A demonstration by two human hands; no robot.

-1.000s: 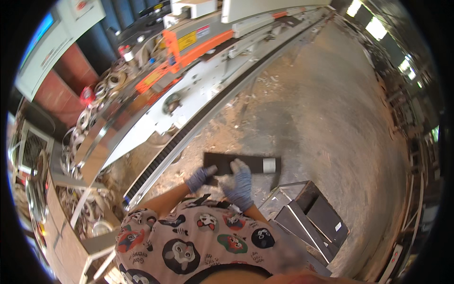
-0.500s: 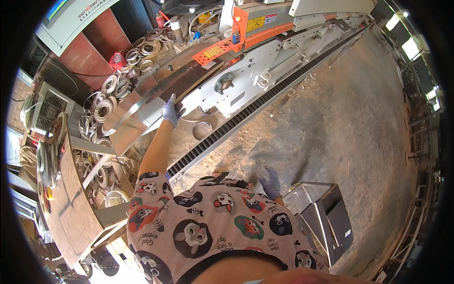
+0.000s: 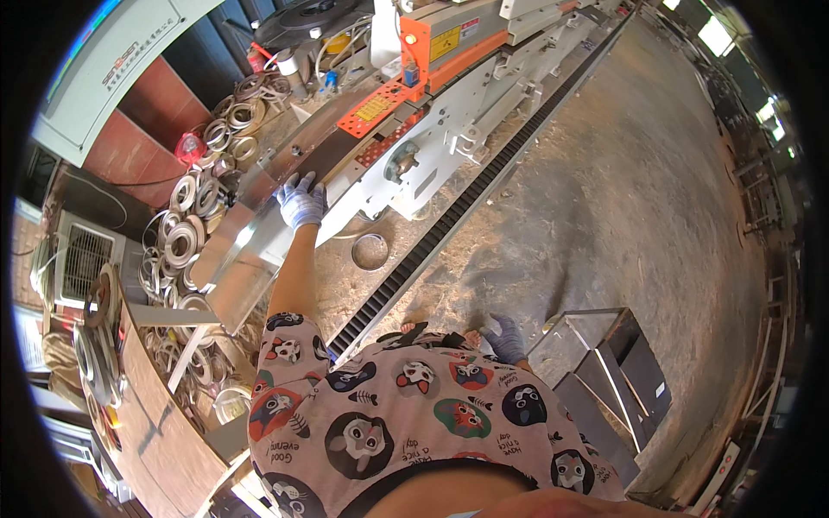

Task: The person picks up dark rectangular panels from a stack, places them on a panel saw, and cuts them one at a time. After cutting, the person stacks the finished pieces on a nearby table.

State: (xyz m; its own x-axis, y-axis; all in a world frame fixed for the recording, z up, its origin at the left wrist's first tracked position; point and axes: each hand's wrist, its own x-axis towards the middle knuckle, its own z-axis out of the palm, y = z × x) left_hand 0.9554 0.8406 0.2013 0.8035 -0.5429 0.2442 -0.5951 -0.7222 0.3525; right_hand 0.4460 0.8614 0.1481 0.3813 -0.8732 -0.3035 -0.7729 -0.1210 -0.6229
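Observation:
My left hand (image 3: 302, 205), in a pale grey-blue glove, is open with its fingers spread. It lies palm down at the near edge of a shiny metal machine table (image 3: 250, 250), close to a dark brown strip (image 3: 324, 160) that runs under an orange perforated guard (image 3: 373, 110). Whether the palm presses on the strip or only on the metal I cannot tell. My right hand (image 3: 505, 339), gloved alike, hangs open and holds nothing beside my body. Near it on the floor stands a dark grey box-like stack of panels (image 3: 617, 367).
A long black roller track (image 3: 449, 226) runs along the white machine side (image 3: 440, 160). Several edging rolls (image 3: 183, 242) are heaped at the left, by a wooden table (image 3: 147, 388). A metal ring (image 3: 370, 251) lies on the dusty floor between machine and track.
My left hand has turned palm down, its fingers now spread. A red dotted strip shows by the orange guard where a pale-edged brown board lay. My right hand stays low.

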